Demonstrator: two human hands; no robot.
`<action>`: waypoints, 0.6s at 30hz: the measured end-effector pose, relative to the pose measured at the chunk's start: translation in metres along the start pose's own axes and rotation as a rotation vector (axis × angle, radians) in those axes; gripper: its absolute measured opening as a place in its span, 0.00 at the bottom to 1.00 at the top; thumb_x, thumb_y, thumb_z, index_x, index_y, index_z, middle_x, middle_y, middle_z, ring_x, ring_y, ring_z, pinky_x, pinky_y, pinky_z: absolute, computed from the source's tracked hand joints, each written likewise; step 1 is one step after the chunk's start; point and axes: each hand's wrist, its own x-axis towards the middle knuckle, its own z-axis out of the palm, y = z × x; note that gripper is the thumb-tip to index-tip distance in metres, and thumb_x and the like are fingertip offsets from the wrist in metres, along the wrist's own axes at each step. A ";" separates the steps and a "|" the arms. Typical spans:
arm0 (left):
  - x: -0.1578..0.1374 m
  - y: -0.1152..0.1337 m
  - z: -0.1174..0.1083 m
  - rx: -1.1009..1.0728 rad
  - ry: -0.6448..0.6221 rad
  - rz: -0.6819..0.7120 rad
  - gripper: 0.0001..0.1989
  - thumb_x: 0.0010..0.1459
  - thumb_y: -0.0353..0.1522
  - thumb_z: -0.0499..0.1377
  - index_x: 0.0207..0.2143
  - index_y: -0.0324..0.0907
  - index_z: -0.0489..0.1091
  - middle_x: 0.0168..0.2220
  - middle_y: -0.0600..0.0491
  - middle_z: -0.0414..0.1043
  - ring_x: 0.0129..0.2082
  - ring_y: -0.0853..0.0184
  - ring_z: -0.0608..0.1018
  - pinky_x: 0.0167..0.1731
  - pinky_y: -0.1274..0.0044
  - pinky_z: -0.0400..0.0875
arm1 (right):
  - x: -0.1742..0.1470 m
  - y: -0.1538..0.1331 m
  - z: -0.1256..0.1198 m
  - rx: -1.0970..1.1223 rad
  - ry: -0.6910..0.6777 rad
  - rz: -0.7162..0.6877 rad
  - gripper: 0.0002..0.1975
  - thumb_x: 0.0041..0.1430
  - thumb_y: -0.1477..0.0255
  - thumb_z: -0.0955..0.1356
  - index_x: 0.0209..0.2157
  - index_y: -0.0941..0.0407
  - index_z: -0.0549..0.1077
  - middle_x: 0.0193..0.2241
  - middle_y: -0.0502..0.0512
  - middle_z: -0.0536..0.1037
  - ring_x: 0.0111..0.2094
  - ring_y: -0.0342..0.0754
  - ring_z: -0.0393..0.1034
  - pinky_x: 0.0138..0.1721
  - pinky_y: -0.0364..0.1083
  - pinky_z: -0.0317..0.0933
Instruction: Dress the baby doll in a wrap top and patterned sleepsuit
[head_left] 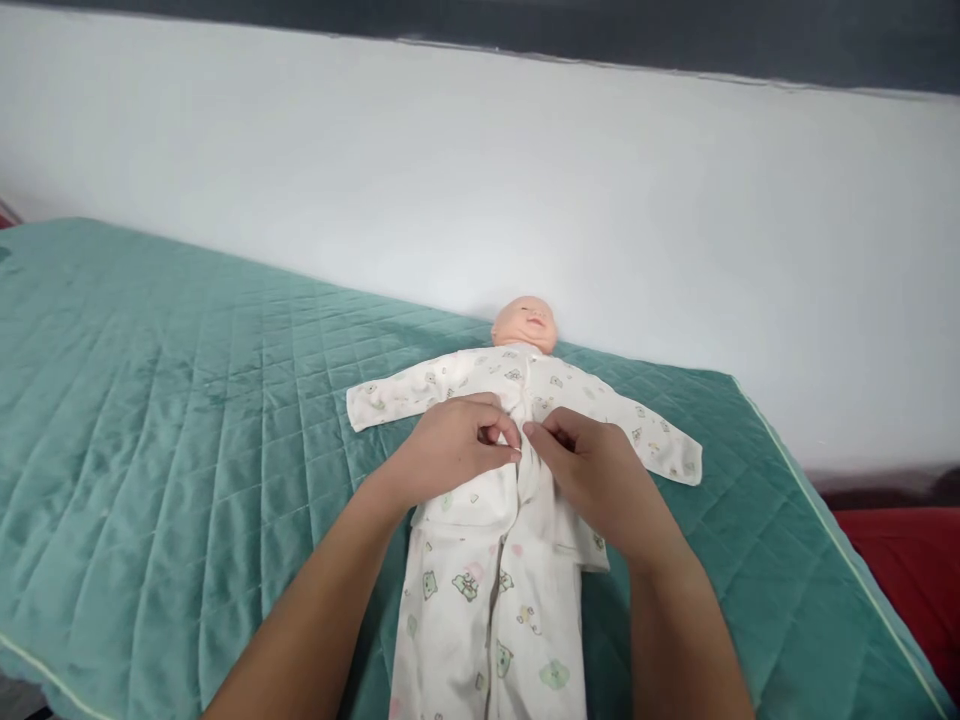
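Note:
A baby doll (523,322) lies on its back, dressed in a white printed baby jacket (472,508) and matching trousers (457,620). The jacket's sleeves stretch out to both sides. Over the chest, my left hand (457,440) pinches the jacket's front edge between thumb and forefinger. My right hand (589,465) is closed on the opposite front edge, thumb tip at the middle opening. The two hands are a small gap apart. Whether a button or snap sits between the fingers is too small to tell.
A green quilted cover (187,450) lies under the doll. Behind its head rises a white wall (450,170) with a dark band (675,40) along the top. Red fabric (907,570) shows beyond the cover's right edge.

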 end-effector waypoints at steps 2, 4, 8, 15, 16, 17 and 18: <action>-0.001 0.000 0.000 0.015 -0.012 0.007 0.04 0.54 0.33 0.62 0.26 0.45 0.75 0.32 0.55 0.70 0.28 0.70 0.71 0.27 0.78 0.64 | 0.003 0.002 0.002 0.111 0.020 0.011 0.23 0.61 0.56 0.65 0.21 0.54 0.54 0.19 0.45 0.53 0.23 0.41 0.46 0.21 0.43 0.43; -0.001 0.000 0.000 0.013 -0.015 0.018 0.04 0.54 0.32 0.61 0.26 0.44 0.75 0.33 0.54 0.72 0.28 0.69 0.71 0.27 0.78 0.64 | 0.006 0.003 0.004 0.188 0.044 0.026 0.23 0.61 0.55 0.66 0.21 0.54 0.57 0.20 0.45 0.53 0.23 0.41 0.46 0.22 0.43 0.42; -0.002 0.000 -0.001 -0.021 0.015 0.017 0.05 0.55 0.32 0.61 0.26 0.43 0.73 0.31 0.55 0.74 0.27 0.70 0.71 0.25 0.79 0.62 | 0.008 0.006 0.006 0.286 0.063 -0.001 0.24 0.60 0.56 0.68 0.20 0.55 0.57 0.19 0.44 0.52 0.23 0.40 0.46 0.23 0.42 0.42; -0.005 0.003 -0.004 -0.277 -0.066 -0.102 0.07 0.56 0.37 0.64 0.30 0.42 0.75 0.23 0.54 0.74 0.24 0.70 0.73 0.24 0.79 0.66 | 0.007 0.010 0.010 0.500 -0.023 -0.107 0.23 0.61 0.54 0.68 0.22 0.55 0.65 0.15 0.44 0.62 0.19 0.39 0.54 0.23 0.42 0.49; -0.005 0.003 -0.003 -0.323 -0.078 -0.107 0.07 0.56 0.37 0.64 0.30 0.42 0.75 0.24 0.53 0.75 0.25 0.69 0.75 0.26 0.79 0.68 | 0.008 0.011 0.010 0.523 -0.024 -0.126 0.22 0.61 0.54 0.68 0.22 0.55 0.65 0.15 0.44 0.64 0.19 0.39 0.55 0.23 0.41 0.51; -0.005 0.004 -0.002 -0.358 -0.086 -0.111 0.08 0.55 0.36 0.65 0.29 0.41 0.75 0.25 0.52 0.76 0.26 0.69 0.75 0.28 0.78 0.70 | 0.008 0.011 0.011 0.535 -0.031 -0.141 0.22 0.61 0.54 0.68 0.22 0.56 0.66 0.15 0.44 0.65 0.19 0.39 0.56 0.23 0.41 0.51; -0.004 0.004 -0.001 -0.382 -0.090 -0.116 0.08 0.55 0.36 0.65 0.29 0.41 0.75 0.25 0.52 0.76 0.26 0.70 0.76 0.29 0.79 0.71 | 0.009 0.013 0.010 0.538 -0.049 -0.151 0.22 0.61 0.54 0.69 0.22 0.56 0.66 0.15 0.44 0.65 0.18 0.39 0.57 0.23 0.41 0.52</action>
